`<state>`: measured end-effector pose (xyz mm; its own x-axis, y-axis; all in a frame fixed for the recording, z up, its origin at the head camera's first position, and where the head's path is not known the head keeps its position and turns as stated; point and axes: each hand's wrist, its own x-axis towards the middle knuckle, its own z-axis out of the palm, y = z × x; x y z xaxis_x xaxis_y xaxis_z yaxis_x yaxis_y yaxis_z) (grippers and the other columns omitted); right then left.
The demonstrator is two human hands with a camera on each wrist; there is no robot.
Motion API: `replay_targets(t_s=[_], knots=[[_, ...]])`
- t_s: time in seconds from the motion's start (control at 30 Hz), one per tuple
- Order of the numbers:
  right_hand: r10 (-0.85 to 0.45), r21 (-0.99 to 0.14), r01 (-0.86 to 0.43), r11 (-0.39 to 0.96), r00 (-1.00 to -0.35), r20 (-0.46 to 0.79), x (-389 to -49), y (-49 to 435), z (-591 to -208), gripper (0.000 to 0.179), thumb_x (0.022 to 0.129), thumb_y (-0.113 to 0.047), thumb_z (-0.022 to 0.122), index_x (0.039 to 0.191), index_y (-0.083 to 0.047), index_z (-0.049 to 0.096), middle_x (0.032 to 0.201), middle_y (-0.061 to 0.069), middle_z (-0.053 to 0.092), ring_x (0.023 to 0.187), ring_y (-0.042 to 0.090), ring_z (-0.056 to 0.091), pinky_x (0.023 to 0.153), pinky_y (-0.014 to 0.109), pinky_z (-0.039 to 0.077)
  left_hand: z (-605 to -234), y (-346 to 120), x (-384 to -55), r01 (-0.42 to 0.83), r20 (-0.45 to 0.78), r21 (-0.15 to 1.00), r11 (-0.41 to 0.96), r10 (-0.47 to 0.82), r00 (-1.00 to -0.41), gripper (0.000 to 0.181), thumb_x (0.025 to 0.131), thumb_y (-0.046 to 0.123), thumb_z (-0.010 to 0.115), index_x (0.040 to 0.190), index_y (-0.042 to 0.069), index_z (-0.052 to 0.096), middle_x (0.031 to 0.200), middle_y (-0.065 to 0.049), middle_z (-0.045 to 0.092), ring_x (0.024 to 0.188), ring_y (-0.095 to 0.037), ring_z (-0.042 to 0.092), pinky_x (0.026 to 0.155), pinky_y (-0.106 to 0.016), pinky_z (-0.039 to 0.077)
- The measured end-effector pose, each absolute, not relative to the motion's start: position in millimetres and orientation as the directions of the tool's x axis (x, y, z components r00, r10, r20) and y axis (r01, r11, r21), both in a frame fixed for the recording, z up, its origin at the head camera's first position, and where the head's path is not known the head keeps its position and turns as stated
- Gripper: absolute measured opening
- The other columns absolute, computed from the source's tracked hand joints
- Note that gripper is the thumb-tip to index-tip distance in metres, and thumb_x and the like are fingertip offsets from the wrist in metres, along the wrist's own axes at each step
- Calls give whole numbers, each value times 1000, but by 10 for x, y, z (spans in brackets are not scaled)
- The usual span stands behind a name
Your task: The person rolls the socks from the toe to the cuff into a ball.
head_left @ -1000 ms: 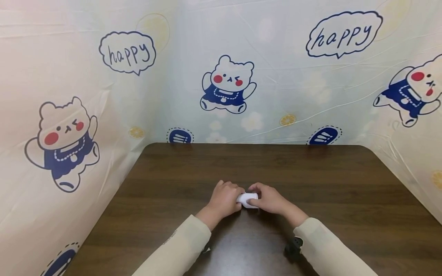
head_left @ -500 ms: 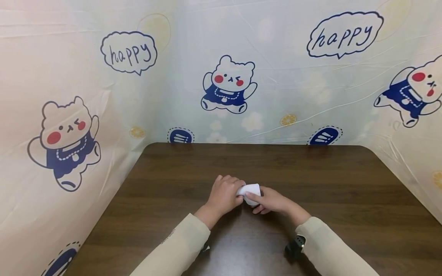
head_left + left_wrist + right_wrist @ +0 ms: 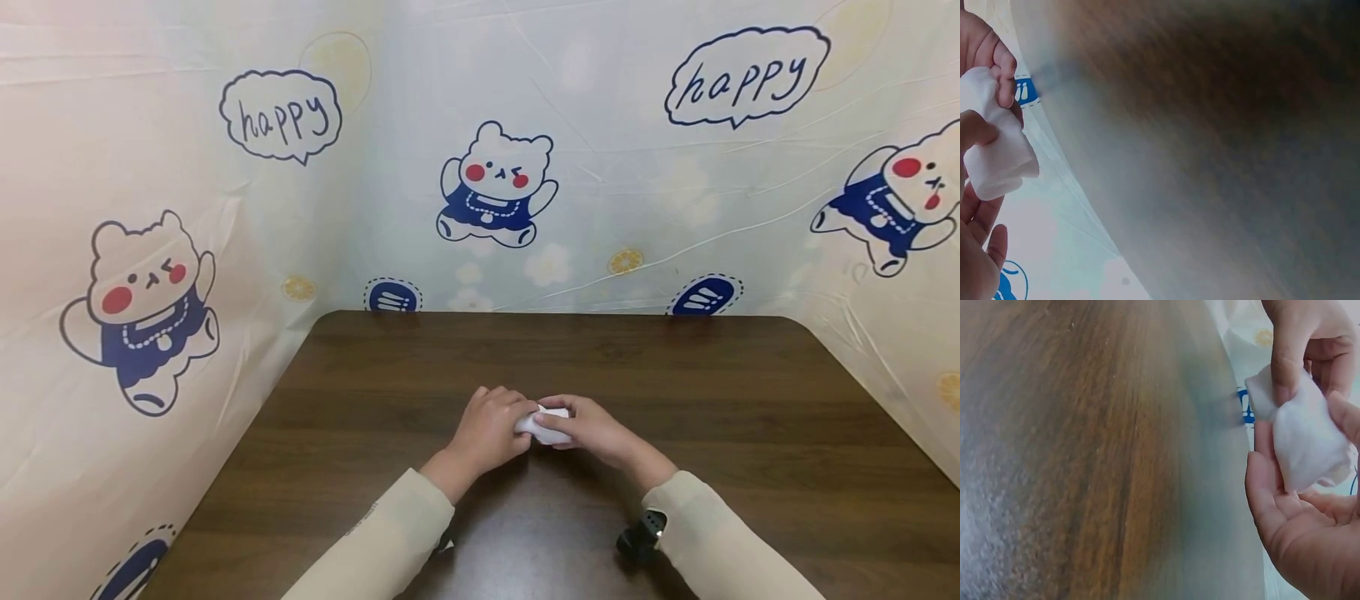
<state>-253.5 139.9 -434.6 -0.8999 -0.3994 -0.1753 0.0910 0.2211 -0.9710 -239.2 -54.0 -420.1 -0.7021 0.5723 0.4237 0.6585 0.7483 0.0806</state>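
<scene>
Both hands hold a small roll of soft white cloth (image 3: 545, 434) between them, over the middle of the brown table. In the head view my left hand (image 3: 489, 427) grips the roll's left end with curled fingers. My right hand (image 3: 602, 433) holds the other end, its thumb lying across the near side. Seen from the left wrist, the cloth (image 3: 1007, 156) is bunched at one end, with loose folded layers at the other. The right wrist view shows the cloth (image 3: 1310, 434) pinched by fingers and thumbs from both sides. Parts of it are hidden by the fingers.
A dark wood-grain table (image 3: 585, 358) with rounded far corners lies under the hands. Behind it hangs a pale curtain (image 3: 615, 192) printed with bears and the word "happy". A black device (image 3: 640, 537) sits at the right wrist, below the sleeve (image 3: 720, 542).
My right hand shifts its grip on the cloth: its fingers move under it, then return to the far side. The cloth's right end tilts up, then lowers. The left hand stays nearly in place.
</scene>
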Motion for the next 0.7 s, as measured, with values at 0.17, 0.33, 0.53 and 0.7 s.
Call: replay_targets(t_s=[0.17,0.33,0.53,0.7], knots=[[-338,-949,-12,315,-936,-101,-2522,1380,-4321,44,86,-25,72,115,7,62,97,11,64,79,18,58,68,31,51,-4224,-549,-2390,651,408,145,745,555,-725,32,77,23,77,108,17,70,102,3,67,96,-16,57,77,-33,40],[-247,-897,-118,427,-969,10,-2514,1356,-4267,36,81,-25,77,107,-2,69,91,5,66,76,18,56,64,30,47,-4238,-543,-2396,581,414,318,749,442,-796,37,77,23,81,111,16,69,107,0,64,100,-19,54,82,-37,41],[-195,-797,-272,539,-961,196,-2514,1347,-4193,35,78,-21,80,107,-5,70,98,8,69,74,18,57,63,31,47,-4256,-546,-2395,443,434,622,645,186,-881,52,76,15,81,122,5,59,112,-11,57,102,-27,54,87,-43,45],[-191,-656,-404,637,-908,374,-2504,1335,-4143,40,78,-22,80,113,-6,68,106,11,67,79,19,59,66,34,49,-4203,-492,-2350,220,220,869,443,50,-974,46,86,18,71,124,-3,55,108,-14,64,97,-26,63,83,-40,50]])
